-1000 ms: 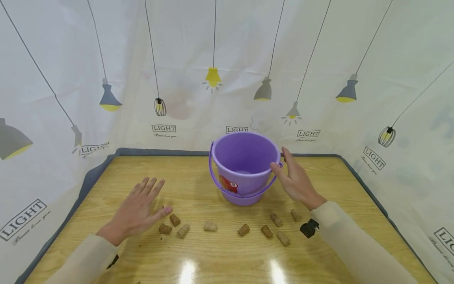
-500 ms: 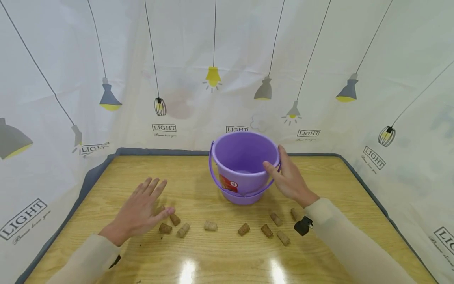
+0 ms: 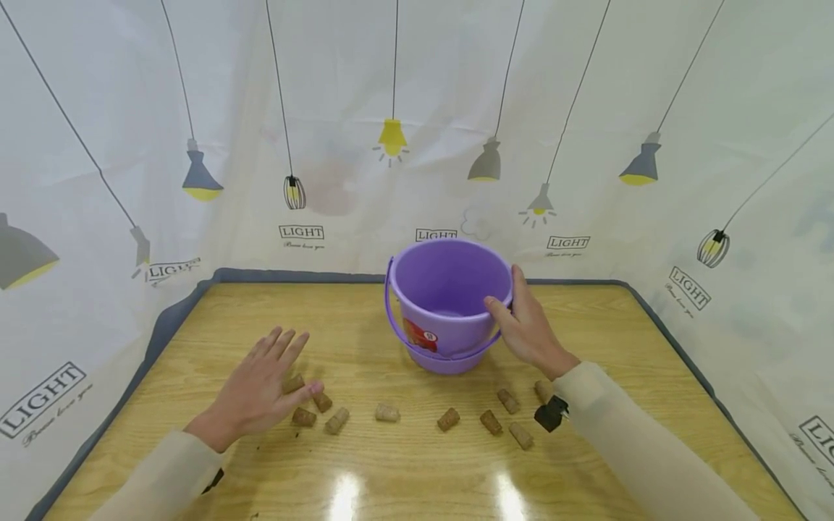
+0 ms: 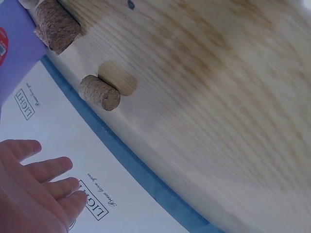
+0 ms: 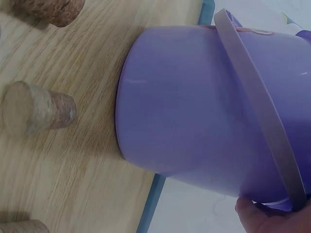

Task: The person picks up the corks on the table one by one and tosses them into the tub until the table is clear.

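A purple bucket (image 3: 449, 340) with a red label stands upright on the table, its handle (image 3: 389, 311) hanging down at the front. My right hand (image 3: 536, 329) grips the rim on its right side, thumb over the edge; the right wrist view shows the bucket wall (image 5: 184, 102) and a fingertip (image 5: 250, 213) by the handle. My left hand (image 3: 257, 391) hovers with straight fingers above the left group of corks, holding nothing. Close to it lie a light cork (image 3: 337, 420) and a dark cork (image 3: 303, 417). In the left wrist view a cork (image 4: 99, 92) lies apart from that hand.
Further corks lie in a loose row before the bucket, among them a pale cork (image 3: 387, 412), a brown cork (image 3: 448, 419) and a tan cork (image 3: 520, 435). A lamp-printed cloth (image 3: 352, 195) hangs around the wooden table (image 3: 404, 477).
My right hand has moved left and closed its grip on the bucket's rim. My left hand has shifted slightly right, uncovering a cork behind its thumb. The bucket has stayed nearly in place.
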`<act>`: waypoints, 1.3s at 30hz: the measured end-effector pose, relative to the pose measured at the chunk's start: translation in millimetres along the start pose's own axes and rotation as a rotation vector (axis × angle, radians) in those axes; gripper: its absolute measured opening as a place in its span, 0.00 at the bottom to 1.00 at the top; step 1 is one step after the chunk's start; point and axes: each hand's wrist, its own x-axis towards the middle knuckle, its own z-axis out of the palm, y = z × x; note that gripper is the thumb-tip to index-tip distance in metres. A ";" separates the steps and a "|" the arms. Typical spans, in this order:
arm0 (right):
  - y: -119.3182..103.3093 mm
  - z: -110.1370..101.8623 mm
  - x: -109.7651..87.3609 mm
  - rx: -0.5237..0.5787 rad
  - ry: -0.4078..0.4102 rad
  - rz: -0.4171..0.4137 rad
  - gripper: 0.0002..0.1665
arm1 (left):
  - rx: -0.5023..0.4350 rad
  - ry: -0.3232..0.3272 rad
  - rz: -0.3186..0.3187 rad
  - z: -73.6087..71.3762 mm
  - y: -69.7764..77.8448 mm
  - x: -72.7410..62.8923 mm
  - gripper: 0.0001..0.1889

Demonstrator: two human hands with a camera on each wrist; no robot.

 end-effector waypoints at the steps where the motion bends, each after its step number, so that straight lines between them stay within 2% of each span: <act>1: 0.0 0.5 0.0 0.001 0.003 -0.001 0.46 | -0.001 0.002 0.000 0.3 -0.1 -0.4 0.47; 10: -1.8 2.4 0.2 -0.025 0.023 0.022 0.44 | -0.044 0.025 -0.035 -1.2 -1.3 2.9 0.41; 19: -2.4 1.2 3.2 0.013 0.021 -0.016 0.41 | -0.082 0.069 -0.048 -8.2 -10.0 2.3 0.31; 26: -1.4 3.5 3.6 0.021 0.017 -0.010 0.41 | -0.012 -0.006 -0.083 -8.3 -12.5 -0.1 0.27; 28: -1.6 3.7 3.8 0.019 0.019 -0.008 0.40 | 0.014 -0.021 -0.076 -7.4 -12.3 -0.1 0.24; 34: -2.6 3.6 3.1 -0.004 0.029 0.003 0.40 | 0.040 -0.021 -0.052 -3.5 -13.5 0.0 0.18; 39: -1.5 2.6 2.7 -0.010 0.033 0.016 0.41 | 0.028 -0.051 -0.065 -1.7 -13.5 1.2 0.16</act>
